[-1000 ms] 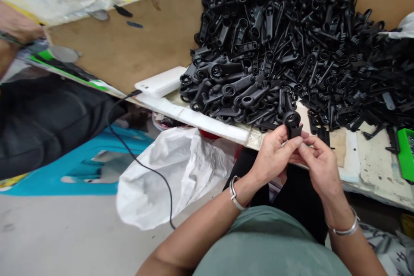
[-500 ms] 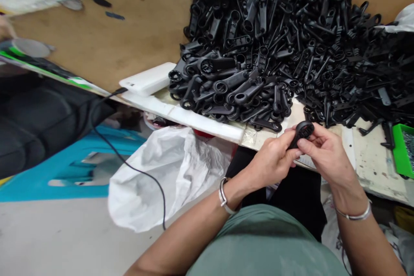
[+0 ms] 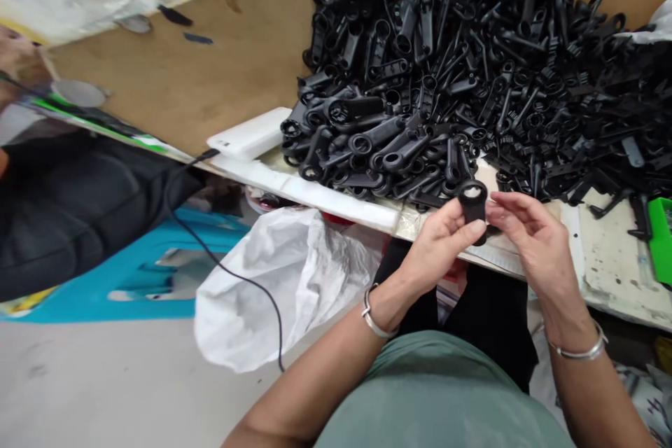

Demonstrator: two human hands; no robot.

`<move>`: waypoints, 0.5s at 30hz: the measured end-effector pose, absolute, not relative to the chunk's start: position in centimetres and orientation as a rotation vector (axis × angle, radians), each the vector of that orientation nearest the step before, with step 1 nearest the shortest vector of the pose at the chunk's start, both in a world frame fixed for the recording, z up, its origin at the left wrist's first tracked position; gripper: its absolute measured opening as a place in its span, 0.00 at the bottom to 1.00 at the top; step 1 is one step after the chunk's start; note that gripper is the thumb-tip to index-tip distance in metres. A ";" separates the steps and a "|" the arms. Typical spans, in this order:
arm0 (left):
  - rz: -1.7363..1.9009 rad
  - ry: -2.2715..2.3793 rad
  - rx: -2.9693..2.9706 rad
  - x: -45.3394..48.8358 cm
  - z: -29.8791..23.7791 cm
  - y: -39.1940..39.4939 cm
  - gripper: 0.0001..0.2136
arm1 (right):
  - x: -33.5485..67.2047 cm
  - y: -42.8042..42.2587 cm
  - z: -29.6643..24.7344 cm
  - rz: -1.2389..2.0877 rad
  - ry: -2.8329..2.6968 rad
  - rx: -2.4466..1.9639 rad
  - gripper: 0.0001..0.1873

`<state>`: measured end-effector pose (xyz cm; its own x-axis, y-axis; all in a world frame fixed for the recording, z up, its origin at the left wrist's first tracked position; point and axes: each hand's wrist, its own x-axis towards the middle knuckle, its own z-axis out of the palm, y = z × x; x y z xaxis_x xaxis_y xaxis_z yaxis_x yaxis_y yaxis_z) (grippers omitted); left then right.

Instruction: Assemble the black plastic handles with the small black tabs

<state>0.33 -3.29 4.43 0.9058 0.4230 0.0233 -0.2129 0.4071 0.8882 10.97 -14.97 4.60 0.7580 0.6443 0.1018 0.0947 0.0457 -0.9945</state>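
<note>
Close in front of me, above the table's front edge, my left hand (image 3: 444, 241) grips a black plastic handle part (image 3: 473, 204) between thumb and fingers. The part stands upright, its ring-shaped end uppermost and an open hole showing through it. My right hand (image 3: 538, 241) is right beside it, fingers curled and their tips drawn together at the part's right edge. Whatever those fingertips may hold is too small or hidden to name. Behind both hands rises a large heap of similar black plastic parts (image 3: 399, 77), many with ring ends.
Smaller black pieces (image 3: 546, 119) lie to the right, near a green tray (image 3: 660, 238). A white box (image 3: 249, 134) with a black cable (image 3: 231, 271) sits at the table's left edge. Below are a white sack (image 3: 278, 287) and a blue stool (image 3: 210, 231). Cardboard (image 3: 183, 77) walls the back.
The part has been turned in my left hand: its ring now faces me with the hole visible. My right fingers have moved from around the ring to the part's right side.
</note>
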 end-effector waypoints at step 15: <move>0.625 0.017 2.261 -1.7 5.3 -1.2 0.09 | 11.3 -17.5 6.3 0.242 -0.946 -1.734 0.13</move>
